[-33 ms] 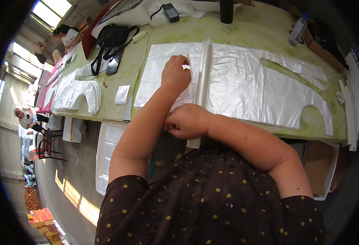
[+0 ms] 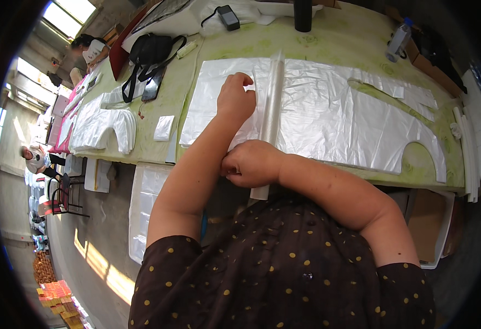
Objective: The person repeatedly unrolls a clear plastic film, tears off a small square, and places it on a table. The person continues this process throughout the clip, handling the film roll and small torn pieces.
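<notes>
Green patterned tabletop (image 2: 350,38) spreads beneath and beyond both hands, with film over much of it. Clear roll (image 2: 272,109) lies just right of the left hand (image 2: 236,98) and passes under the right hand (image 2: 251,163), its near end jutting past the edge on the wearer's side. Left hand: fingers bent, above the pale film sheet (image 2: 207,82); cannot tell if it grips. Right hand: curled narrow beside the left forearm; whether film is pinched inside is hidden.

Risks, as judged. Uneven pull between the hands could skew or tear the sheet, since it looks thin (wrinkles show in the neighbouring film). The overhanging end could be nudged by the dark dotted shirt (image 2: 284,263), turning the roll out of line. Right of the hands, the cut plastic piece (image 2: 328,109) lies close to the right forearm; a sweep of that arm could crease or drag it. Crowded wrists could also catch each other.
</notes>
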Tool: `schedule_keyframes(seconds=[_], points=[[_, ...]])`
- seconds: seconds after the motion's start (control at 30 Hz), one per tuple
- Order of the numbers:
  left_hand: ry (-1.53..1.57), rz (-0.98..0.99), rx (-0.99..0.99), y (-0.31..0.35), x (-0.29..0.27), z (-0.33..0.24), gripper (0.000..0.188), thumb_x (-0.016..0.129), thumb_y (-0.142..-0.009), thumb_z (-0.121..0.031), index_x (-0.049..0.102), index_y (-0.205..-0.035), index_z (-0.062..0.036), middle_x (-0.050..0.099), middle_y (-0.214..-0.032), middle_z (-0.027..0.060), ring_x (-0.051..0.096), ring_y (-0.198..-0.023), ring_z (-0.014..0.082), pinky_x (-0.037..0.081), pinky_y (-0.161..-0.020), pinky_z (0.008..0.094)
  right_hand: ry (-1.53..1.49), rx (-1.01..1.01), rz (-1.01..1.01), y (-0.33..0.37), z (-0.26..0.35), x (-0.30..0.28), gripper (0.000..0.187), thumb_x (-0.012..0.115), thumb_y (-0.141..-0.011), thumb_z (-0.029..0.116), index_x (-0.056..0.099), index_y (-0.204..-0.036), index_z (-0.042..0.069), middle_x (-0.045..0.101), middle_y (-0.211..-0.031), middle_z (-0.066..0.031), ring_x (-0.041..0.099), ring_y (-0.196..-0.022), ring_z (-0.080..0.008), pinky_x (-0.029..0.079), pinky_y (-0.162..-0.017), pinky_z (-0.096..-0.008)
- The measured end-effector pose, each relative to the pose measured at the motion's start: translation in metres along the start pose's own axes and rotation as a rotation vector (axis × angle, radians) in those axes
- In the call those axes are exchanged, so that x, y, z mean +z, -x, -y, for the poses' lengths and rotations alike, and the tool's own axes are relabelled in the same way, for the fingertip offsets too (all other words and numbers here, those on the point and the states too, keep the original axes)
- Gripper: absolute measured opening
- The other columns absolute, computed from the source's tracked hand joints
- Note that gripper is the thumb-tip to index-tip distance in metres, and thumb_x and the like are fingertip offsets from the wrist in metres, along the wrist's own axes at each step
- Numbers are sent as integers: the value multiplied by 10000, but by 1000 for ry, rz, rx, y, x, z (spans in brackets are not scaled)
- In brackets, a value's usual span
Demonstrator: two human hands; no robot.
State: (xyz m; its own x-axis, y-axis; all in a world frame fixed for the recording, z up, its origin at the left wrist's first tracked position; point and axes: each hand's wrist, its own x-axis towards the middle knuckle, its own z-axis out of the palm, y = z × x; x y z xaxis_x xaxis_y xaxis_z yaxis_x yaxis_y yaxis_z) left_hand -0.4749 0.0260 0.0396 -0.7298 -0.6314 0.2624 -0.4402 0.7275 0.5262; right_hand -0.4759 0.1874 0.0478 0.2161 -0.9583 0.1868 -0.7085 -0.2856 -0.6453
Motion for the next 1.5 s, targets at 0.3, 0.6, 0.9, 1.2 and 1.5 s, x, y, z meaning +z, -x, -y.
schedule_keyframes(seconds=[0.3, 0.6, 0.9, 1.2, 1.5], points=[[-148, -86, -152, -58, -42, 50, 319, 643, -892, -221, 612, -1179, -86, 661, -1123, 125, 668, -1040, 323, 535, -885, 429, -16, -12, -48, 0, 0, 3, 147, 662, -838, 205, 756, -940, 156, 723, -838, -63, 697, -800, -293, 553, -722, -440], [887, -317, -440, -19, -64, 63, 265, 672, -969, -259, 613, -1124, -53, 637, -956, 30, 586, -763, 118, 488, -645, 291, -41, 6, 13, -6, 4, 0, 168, 616, -857, 228, 739, -949, 161, 738, -922, -63, 708, -892, -300, 561, -791, -444], [-77, 68, 260, 44, -22, 51, 229, 729, -849, -167, 755, -1065, -97, 697, -1190, 99, 641, -1095, 294, 514, -966, 396, -50, -384, -340, 3, -3, 5, 143, 724, -766, 118, 718, -908, 139, 694, -938, -54, 656, -962, -279, 510, -868, -416], [-80, 103, 303, 46, -32, 41, 212, 712, -867, -163, 774, -1066, -123, 709, -1064, 104, 647, -1071, 311, 522, -962, 407, 7, -70, -711, 54, -10, 13, 168, 728, -760, 71, 722, -922, 116, 641, -1017, -67, 591, -1026, -293, 433, -982, -460], [-5, 253, 45, 34, -56, 33, 201, 675, -940, -160, 749, -1113, -90, 706, -1114, 116, 680, -1023, 245, 546, -894, 354, 32, -134, -397, 18, -10, 13, 158, 723, -816, 124, 708, -973, 124, 652, -962, -55, 620, -993, -278, 351, -1143, -551]])
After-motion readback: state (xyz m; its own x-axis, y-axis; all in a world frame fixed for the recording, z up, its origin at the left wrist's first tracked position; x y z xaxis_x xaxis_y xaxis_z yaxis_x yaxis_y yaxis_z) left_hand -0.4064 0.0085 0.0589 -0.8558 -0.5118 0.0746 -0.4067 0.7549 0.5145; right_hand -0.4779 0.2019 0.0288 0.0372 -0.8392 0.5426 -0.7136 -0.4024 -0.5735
